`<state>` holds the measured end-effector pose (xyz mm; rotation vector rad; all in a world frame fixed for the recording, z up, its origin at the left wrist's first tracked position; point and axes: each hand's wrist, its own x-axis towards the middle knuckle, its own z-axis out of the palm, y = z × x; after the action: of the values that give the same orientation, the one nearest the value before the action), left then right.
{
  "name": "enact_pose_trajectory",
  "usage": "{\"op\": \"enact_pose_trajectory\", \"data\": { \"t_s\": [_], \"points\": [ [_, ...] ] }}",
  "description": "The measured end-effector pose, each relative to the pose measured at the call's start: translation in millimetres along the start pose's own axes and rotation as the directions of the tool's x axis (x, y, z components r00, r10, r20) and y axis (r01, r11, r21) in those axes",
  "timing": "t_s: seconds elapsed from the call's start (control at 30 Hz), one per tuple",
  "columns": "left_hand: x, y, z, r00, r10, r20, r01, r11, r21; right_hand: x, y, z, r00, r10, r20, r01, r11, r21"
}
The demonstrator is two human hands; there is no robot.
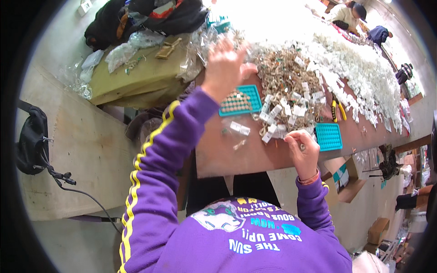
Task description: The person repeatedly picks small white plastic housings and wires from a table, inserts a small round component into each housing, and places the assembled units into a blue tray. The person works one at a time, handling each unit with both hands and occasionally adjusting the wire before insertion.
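My left hand (225,63) is raised over the far left part of the table, beside a clear plastic bag. It is blurred, with the fingers stretched out and the thumb apart. My right hand (303,148) is closed in a pinch near the table's front edge; a small roundish thing (302,147) shows at its fingers, too small to name. Below my left hand lies a teal tray (255,93) with rows of round beige pieces. Beside my right hand is a second teal tray (328,136) with small cells. Between them spreads a pile of beige corded pieces with white tags (287,86).
Yellow-and-black pliers (337,109) lie right of the pile. A long heap of small white pieces (355,68) stretches to the far right. White tags in clear plastic (240,128) lie at the front. A khaki-covered bundle (141,75) stands left. Other people (346,17) work at the far right.
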<state>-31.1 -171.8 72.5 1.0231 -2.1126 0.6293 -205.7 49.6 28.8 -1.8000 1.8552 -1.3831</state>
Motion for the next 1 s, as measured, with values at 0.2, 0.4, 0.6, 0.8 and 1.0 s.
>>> {"op": "enact_pose_trajectory", "data": {
  "t_s": [0.2,0.4,0.6,0.8,1.0],
  "points": [
    [-51.0,-17.7,0.4,0.982,-0.012,0.190,0.144,0.699,-0.701,-13.5,8.9,2.9,0.999,0.042,0.014,-0.043,0.999,0.022],
    [-109.3,-5.9,-29.5,0.908,-0.067,0.413,0.360,0.627,-0.691,-2.0,6.1,18.7,0.997,-0.004,0.082,0.002,1.000,0.027],
    [-129.6,-1.7,-31.1,0.840,-0.219,0.496,0.529,0.530,-0.663,29.7,1.8,74.9,0.910,-0.325,0.258,0.393,0.874,-0.284],
    [-145.6,8.7,-45.3,0.774,-0.322,0.545,0.632,0.344,-0.694,32.7,-3.9,88.3,0.952,-0.222,0.212,0.268,0.937,-0.224],
    [-138.9,33.0,-46.4,0.680,-0.396,0.617,0.543,-0.294,-0.787,35.5,-27.7,90.7,0.968,-0.151,0.200,0.111,0.974,0.195]
  ]
}}
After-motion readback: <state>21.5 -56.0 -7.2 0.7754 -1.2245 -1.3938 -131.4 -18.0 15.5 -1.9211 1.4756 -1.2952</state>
